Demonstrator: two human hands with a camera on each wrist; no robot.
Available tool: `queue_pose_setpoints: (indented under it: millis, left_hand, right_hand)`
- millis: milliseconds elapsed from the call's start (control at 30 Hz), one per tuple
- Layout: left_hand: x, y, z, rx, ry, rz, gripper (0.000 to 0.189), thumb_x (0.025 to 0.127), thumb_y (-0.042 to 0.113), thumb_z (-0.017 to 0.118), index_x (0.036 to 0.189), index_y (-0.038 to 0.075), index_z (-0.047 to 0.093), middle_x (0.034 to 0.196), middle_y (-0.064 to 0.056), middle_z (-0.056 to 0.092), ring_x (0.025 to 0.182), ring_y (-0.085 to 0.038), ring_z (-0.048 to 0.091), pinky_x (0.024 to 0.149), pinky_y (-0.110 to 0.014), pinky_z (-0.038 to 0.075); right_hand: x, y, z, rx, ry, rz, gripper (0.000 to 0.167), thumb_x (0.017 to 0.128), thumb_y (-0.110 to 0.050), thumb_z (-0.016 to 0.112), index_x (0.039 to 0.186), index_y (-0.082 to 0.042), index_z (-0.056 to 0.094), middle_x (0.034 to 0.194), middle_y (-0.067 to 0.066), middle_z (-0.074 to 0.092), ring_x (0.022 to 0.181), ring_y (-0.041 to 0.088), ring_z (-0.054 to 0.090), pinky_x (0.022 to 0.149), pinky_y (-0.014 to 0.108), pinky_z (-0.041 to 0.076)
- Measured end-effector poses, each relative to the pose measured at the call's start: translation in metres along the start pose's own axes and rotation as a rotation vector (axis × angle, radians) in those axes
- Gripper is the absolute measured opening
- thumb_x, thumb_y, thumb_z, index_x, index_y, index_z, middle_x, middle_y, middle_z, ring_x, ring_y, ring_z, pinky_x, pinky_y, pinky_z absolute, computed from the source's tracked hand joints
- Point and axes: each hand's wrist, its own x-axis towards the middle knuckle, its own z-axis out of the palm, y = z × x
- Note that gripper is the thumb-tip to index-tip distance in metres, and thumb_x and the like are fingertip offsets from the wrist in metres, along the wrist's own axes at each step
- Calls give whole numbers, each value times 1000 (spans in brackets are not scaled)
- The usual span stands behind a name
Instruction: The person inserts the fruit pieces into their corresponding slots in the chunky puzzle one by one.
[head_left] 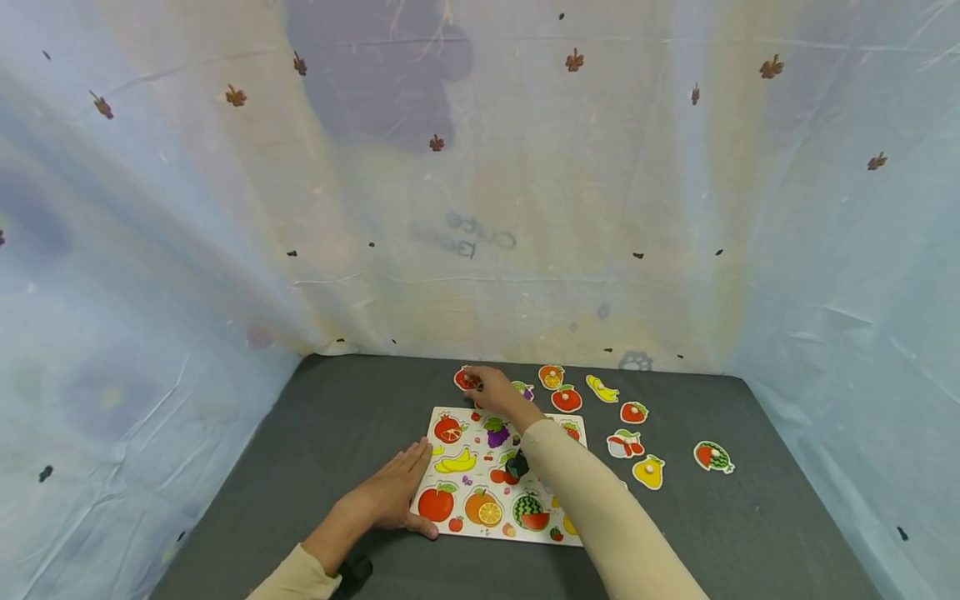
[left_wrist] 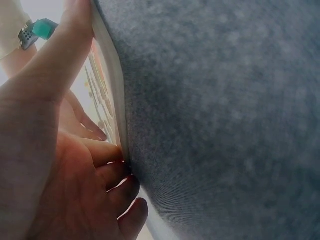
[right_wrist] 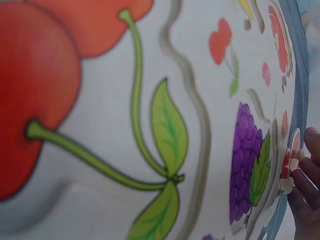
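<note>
A white fruit puzzle board (head_left: 471,532) lies on the dark table, its recesses showing printed fruit. My left hand (head_left: 397,490) rests against the board's left side, fingers extended, thumb at the near left corner. The left wrist view shows those fingers (left_wrist: 115,175) along the board's edge. Beyond the far edge, my right hand (head_left: 501,392) pinches a red pomegranate puzzle piece (head_left: 462,379). In the right wrist view its fingertips (right_wrist: 305,172) meet the piece, close past the board's printed grapes (right_wrist: 245,160). Another red piece, partly hidden, lies under the right hand.
Loose pieces lie behind and right of the board: an orange (head_left: 551,377), a red apple-like piece (head_left: 566,398), bananas (head_left: 602,388), a strawberry (head_left: 633,412), cherries (head_left: 625,444), a pear (head_left: 648,472) and a watermelon (head_left: 712,457). A patterned sheet (head_left: 495,183) encloses the table.
</note>
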Motion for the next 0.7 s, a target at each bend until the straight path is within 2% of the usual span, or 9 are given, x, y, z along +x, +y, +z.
queue_pose_setpoints:
  millis: [133,367,500,700]
  left_hand:
    - [-1,1,-1,-11,-6,1,139,72,65,93,168,-6,21,176,-23,19,163,-40,20,132,-55,22]
    - [0,-1,1,-18,4,0,139,72,64,94,168,-6,21,177,-22,19,163,-39,21,132,-55,22]
    - [0,-1,2,-21,3,0,139,71,64,94,168,-5,22,177,-22,19,163,-39,21,131,-55,23]
    - [-1,-1,1,-31,6,4,139,71,63,95,168,-6,22,176,-23,19,163,-40,20,131,-55,23]
  right_hand:
    - [-1,-5,0,21,-10,12,52,107,-16,69,156,-4,55,154,19,58,141,35,56,120,51,45]
    - [0,-11,3,-48,-26,7,41,106,-20,71,144,-5,66,152,18,60,140,36,57,119,50,46]
    - [-2,-13,4,-65,-28,-6,43,106,-19,72,145,-2,65,149,18,62,136,36,59,117,49,48]
    - [-2,-15,2,-72,-20,-2,42,107,-14,69,146,-2,64,155,18,57,148,37,49,125,50,39]
